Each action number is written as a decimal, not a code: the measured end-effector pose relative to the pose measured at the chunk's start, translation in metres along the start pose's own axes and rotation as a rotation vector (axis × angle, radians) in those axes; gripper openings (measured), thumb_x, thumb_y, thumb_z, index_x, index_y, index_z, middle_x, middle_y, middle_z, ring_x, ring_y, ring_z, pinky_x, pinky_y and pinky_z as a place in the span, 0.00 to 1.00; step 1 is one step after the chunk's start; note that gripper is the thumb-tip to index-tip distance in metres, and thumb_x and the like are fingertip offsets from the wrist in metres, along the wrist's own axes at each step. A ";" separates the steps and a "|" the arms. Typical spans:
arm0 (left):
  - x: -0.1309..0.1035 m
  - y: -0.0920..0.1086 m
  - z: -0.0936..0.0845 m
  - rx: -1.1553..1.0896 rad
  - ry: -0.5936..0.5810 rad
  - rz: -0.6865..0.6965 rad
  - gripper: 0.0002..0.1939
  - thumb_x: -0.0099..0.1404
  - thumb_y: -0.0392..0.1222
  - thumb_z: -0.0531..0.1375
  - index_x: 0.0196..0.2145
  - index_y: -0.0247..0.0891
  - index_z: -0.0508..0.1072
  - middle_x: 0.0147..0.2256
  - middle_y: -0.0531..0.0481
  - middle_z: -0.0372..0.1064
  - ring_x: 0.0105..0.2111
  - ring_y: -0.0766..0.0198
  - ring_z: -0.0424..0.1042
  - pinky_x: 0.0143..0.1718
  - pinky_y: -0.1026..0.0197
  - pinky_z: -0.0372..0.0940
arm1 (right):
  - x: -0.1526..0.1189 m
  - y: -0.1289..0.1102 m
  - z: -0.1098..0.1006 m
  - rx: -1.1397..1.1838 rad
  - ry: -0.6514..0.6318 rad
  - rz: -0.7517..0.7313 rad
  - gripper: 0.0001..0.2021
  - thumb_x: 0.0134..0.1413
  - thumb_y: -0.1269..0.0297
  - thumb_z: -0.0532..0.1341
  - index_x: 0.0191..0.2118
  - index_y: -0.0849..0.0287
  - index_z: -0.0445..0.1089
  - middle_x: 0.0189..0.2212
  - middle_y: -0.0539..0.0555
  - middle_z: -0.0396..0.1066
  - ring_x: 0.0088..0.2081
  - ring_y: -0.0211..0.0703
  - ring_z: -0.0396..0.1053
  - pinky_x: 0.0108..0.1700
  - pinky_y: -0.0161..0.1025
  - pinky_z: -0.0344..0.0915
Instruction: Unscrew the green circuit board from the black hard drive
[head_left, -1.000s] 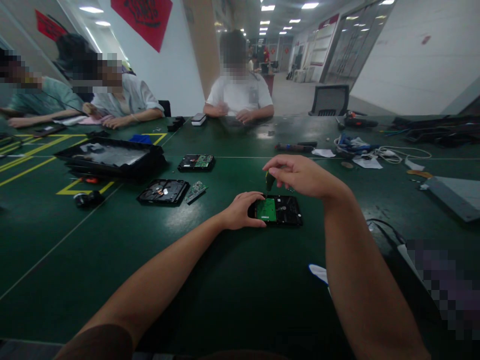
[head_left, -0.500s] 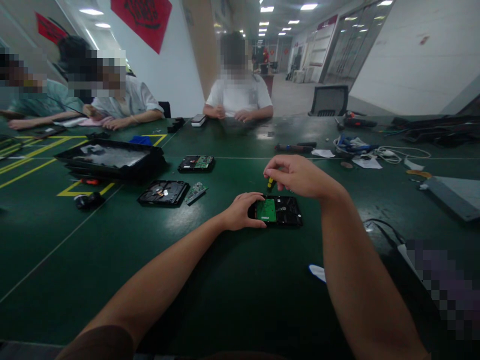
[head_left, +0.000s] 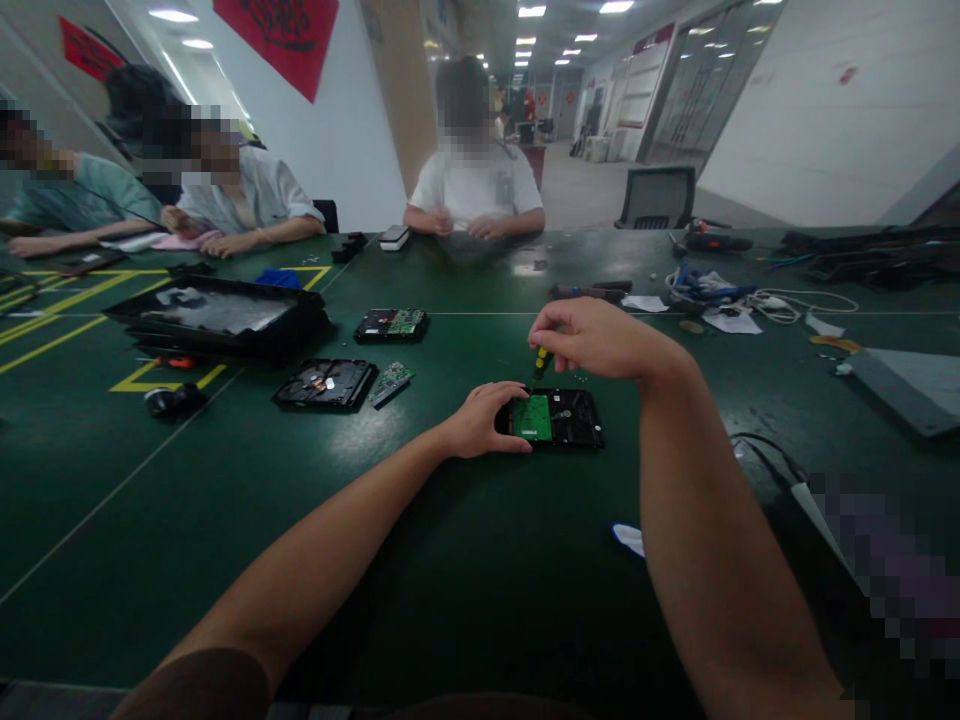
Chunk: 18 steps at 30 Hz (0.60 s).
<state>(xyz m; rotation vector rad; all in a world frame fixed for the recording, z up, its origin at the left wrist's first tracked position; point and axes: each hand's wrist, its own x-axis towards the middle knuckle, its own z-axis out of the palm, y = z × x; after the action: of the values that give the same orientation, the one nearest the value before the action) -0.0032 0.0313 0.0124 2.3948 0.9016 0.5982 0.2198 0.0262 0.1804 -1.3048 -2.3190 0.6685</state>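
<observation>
Your right hand edged up, gripping a yellow-and-black screwdriver; left hand clamps that black rectangular hard drive mid-frame. Screw-turning, probably; stay steady.

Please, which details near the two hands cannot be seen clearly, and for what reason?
In the head view:
Hard drive, left end: partly covered by the left hand.
Screwdriver, upper part: covered by the right hand.
Its tip: too small to tell if it touches anything.
Green board, markings: too small to read.
White, blue-edged item: partly behind the right forearm.
</observation>
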 end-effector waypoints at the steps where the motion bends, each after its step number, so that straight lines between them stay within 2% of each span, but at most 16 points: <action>1: 0.000 0.000 0.000 -0.002 -0.001 -0.001 0.44 0.54 0.63 0.72 0.63 0.45 0.66 0.67 0.40 0.62 0.68 0.41 0.59 0.69 0.37 0.51 | -0.001 0.000 0.000 -0.001 0.000 0.002 0.10 0.62 0.57 0.62 0.37 0.58 0.76 0.25 0.51 0.76 0.26 0.41 0.73 0.31 0.39 0.65; 10: 0.000 -0.003 0.002 -0.004 0.001 0.004 0.44 0.54 0.63 0.72 0.63 0.45 0.66 0.67 0.40 0.62 0.68 0.41 0.59 0.68 0.37 0.51 | -0.017 -0.003 0.010 0.054 0.058 -0.022 0.09 0.64 0.57 0.61 0.40 0.57 0.73 0.29 0.52 0.78 0.27 0.41 0.75 0.30 0.38 0.67; 18: -0.001 0.001 0.000 -0.007 0.000 -0.009 0.43 0.55 0.62 0.72 0.63 0.44 0.66 0.67 0.39 0.62 0.68 0.40 0.59 0.68 0.37 0.51 | -0.020 -0.003 0.015 0.082 0.116 0.006 0.09 0.63 0.56 0.62 0.39 0.56 0.74 0.27 0.51 0.77 0.28 0.42 0.75 0.34 0.39 0.66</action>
<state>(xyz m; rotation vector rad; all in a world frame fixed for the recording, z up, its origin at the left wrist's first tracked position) -0.0029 0.0296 0.0129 2.3832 0.9091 0.5973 0.2193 0.0039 0.1675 -1.2799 -2.1738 0.6644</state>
